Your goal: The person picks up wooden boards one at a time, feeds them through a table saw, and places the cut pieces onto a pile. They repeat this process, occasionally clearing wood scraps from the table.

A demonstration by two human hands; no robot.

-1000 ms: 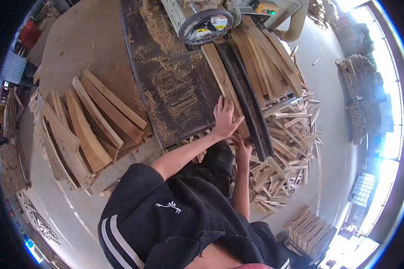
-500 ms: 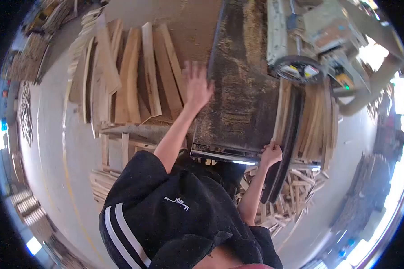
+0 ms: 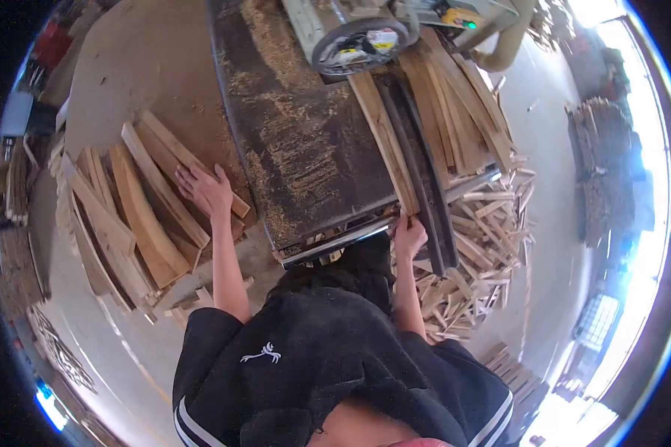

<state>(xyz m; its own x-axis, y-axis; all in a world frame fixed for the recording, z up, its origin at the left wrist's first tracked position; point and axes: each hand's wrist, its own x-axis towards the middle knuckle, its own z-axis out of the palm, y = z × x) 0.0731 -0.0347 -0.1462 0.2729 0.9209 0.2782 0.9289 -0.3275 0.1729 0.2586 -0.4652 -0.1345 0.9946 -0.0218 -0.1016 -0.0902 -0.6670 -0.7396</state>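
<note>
My right hand (image 3: 408, 237) is closed on the near end of a long wooden strip (image 3: 384, 134). The strip lies on the dark, sawdust-covered machine table (image 3: 313, 160), alongside a dark curved guide (image 3: 417, 164). Its far end reaches the machine head with a round black wheel (image 3: 361, 46). Off to the left, my left hand (image 3: 205, 191) has its fingers apart and lies over a narrow board (image 3: 175, 149), apparently touching it. Several rough boards are fanned out beside that hand, among them a wide curved board (image 3: 145, 220).
More boards (image 3: 455, 112) lie to the right of the guide. Below them, a heap of wood offcuts (image 3: 484, 246) covers the floor. A metal edge (image 3: 339, 242) runs along the table's front, close to my body. A stack of timber (image 3: 600, 171) stands farther right.
The view has swung to the right and my body has shifted. My left hand has moved from beside the table edge onto the boards at left. My right hand still grips the strip's end.
</note>
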